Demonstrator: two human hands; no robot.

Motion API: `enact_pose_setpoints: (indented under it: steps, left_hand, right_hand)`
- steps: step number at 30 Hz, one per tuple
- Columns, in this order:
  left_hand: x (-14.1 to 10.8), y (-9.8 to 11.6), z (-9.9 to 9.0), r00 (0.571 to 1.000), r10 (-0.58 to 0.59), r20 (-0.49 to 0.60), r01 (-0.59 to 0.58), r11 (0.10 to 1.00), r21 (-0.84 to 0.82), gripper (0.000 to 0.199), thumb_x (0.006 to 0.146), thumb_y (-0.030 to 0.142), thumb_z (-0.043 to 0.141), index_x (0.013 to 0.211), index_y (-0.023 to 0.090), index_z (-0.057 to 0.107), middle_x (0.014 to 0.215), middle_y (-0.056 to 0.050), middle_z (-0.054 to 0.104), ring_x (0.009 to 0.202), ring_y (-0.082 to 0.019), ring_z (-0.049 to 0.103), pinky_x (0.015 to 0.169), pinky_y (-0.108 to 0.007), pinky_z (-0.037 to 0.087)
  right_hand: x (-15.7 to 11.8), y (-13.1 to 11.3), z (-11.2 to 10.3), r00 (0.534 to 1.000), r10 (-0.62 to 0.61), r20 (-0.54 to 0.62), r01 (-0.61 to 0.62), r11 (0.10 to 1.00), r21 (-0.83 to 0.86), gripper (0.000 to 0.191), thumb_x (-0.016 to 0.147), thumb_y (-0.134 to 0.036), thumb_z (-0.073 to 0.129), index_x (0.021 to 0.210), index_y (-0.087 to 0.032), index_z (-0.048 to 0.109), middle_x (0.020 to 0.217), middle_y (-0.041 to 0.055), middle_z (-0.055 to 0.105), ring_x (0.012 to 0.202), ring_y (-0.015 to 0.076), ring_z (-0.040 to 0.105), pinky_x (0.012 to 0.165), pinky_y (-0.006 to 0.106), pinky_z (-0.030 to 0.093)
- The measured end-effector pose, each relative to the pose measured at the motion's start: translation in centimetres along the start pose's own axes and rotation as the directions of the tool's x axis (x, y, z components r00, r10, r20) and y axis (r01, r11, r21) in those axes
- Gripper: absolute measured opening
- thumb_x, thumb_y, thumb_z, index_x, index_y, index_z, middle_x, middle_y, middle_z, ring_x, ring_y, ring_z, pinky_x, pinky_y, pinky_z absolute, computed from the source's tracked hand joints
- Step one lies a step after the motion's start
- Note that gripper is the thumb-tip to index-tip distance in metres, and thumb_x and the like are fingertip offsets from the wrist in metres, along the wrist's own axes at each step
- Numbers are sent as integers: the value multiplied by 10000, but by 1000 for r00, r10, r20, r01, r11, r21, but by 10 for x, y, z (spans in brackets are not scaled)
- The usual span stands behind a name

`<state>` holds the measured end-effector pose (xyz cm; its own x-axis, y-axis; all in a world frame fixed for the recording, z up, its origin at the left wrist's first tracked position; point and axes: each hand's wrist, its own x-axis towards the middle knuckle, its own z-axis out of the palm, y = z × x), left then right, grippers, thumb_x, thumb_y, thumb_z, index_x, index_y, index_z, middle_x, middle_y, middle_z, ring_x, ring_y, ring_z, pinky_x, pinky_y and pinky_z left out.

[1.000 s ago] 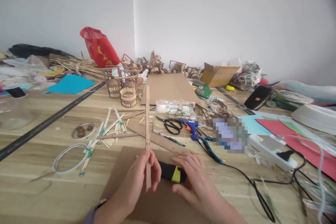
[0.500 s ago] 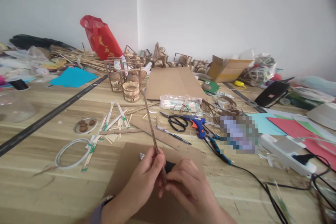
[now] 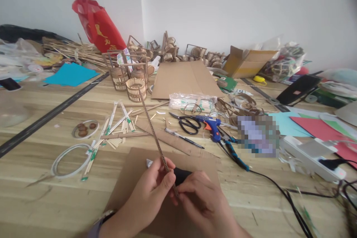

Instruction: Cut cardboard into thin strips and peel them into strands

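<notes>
A long, narrow strip of corrugated cardboard (image 3: 154,132) slants away from me, its fluted edge facing up. My left hand (image 3: 153,189) is closed round its lower part, thumb on the near side. At the strip's near end, my right hand (image 3: 202,197) has its fingertips pinched on it. The strip's far tip overlaps a small slatted basket (image 3: 136,88) in the view. Below both hands lies a cardboard sheet (image 3: 132,163), with a black item (image 3: 182,174) partly hidden behind my fingers.
Beyond the hands lie scissors (image 3: 189,123), a blue glue gun (image 3: 212,126), a pen (image 3: 185,138) and pliers (image 3: 235,156). Wooden sticks (image 3: 114,130) and a white ring (image 3: 57,161) are at left. A power strip (image 3: 309,160) with cables stands at right; a large cardboard sheet (image 3: 185,80) is behind.
The strip's far end has swung left, from beside the small basket to in front of it. Both hands keep their hold on the strip. The camera view has shifted slightly.
</notes>
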<state>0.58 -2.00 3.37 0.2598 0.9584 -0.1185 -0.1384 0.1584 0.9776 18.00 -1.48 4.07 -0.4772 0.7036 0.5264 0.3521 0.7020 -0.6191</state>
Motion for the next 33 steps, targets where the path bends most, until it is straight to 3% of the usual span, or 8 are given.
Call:
enact_pose_setpoints:
  steps: [6, 19, 24, 33]
  left_hand:
    - [-2, 2, -1, 998, 5, -57, 2, 993, 116, 488, 860, 684, 553, 967, 212, 489, 725, 24, 581, 637, -166, 658, 656, -275, 514]
    - [-2, 1, 1, 993, 45, -110, -20, 975, 223, 351, 866, 569, 576, 920, 231, 500, 725, 1, 614, 627, -195, 662, 635, -295, 529]
    - [-3, -1, 1, 992, 68, -108, -36, 961, 274, 318, 886, 538, 554, 932, 228, 506, 746, -9, 623, 638, -198, 667, 639, -293, 529]
    - [-3, -4, 0, 993, 46, -105, -18, 969, 246, 389, 886, 569, 547, 1037, 211, 532, 812, -23, 620, 636, -200, 679, 636, -296, 540]
  right_hand:
    - [0, -1, 0, 999, 33, -20, -34, 999, -26, 189, 843, -69, 540, 857, -234, 629, 739, -28, 712, 679, 111, 650, 659, 247, 471]
    - [-3, -1, 3, 992, 130, 1, -130, 991, -24, 185, 821, -82, 538, 784, -234, 637, 708, -27, 702, 664, 120, 637, 619, 244, 451]
    - [-3, 2, 4, 993, 114, 7, -113, 992, -54, 185, 811, -70, 527, 775, -227, 617, 704, -28, 686, 659, 114, 623, 614, 237, 441]
    - [-2, 1, 0, 999, -33, 39, 38, 988, -147, 181, 840, -47, 507, 837, -222, 556, 733, -32, 660, 655, 103, 591, 659, 246, 419]
